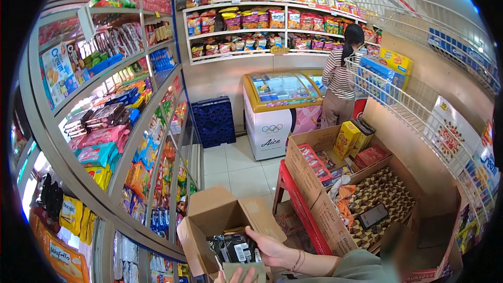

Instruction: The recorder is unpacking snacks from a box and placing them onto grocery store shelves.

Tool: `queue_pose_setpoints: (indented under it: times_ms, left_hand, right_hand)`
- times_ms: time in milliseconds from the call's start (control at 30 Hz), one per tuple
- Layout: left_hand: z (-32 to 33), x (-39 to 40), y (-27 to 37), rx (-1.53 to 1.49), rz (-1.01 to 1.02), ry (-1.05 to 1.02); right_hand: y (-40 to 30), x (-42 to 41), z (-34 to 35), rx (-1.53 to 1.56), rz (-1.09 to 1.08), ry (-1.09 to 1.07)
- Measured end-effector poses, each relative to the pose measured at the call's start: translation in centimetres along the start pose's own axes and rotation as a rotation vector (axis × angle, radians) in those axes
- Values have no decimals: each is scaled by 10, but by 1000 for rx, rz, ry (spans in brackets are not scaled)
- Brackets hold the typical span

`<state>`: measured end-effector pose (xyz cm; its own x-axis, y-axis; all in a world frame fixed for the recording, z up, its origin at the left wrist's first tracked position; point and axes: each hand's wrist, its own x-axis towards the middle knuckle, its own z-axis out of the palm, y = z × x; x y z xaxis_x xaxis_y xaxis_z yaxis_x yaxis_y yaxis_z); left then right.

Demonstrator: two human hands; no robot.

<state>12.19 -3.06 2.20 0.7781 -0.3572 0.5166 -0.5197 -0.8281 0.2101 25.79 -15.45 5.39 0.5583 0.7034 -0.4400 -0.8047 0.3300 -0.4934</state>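
Note:
Near the bottom of the picture an open cardboard box (214, 224) has its flaps spread. Inside it lie dark plastic-wrapped packs (232, 243), one with a white barcode label. My right hand (273, 248), with thin bands on its wrist, grips the right end of a dark pack at the box's mouth. At the bottom edge only the fingers of my left hand (237, 276) show, laid on a greenish-grey flap or card (251, 271) in front of the packs. Most of the left hand is cut off by the frame.
Glass-fronted snack shelves (129, 157) rise at left. Cartons (302, 165) on a red stand (292, 200) hold snack boxes; a phone (373, 216) lies on patterned material. A wire rack (408, 114) hangs at right. Beyond, a person in a striped top (342, 74) stands by an ice-cream freezer (269, 125).

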Motion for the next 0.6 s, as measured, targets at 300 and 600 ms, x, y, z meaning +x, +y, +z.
queue_pose_setpoints:
  times_ms: [300,600]
  left_hand:
    - [3,-35,-15,-522,-270,365]
    - [-67,-29,39,-264,-568,312]
  right_hand:
    - [15,-26,-6,-378,-397,2]
    - [104,-22,34,-331,-307,37]
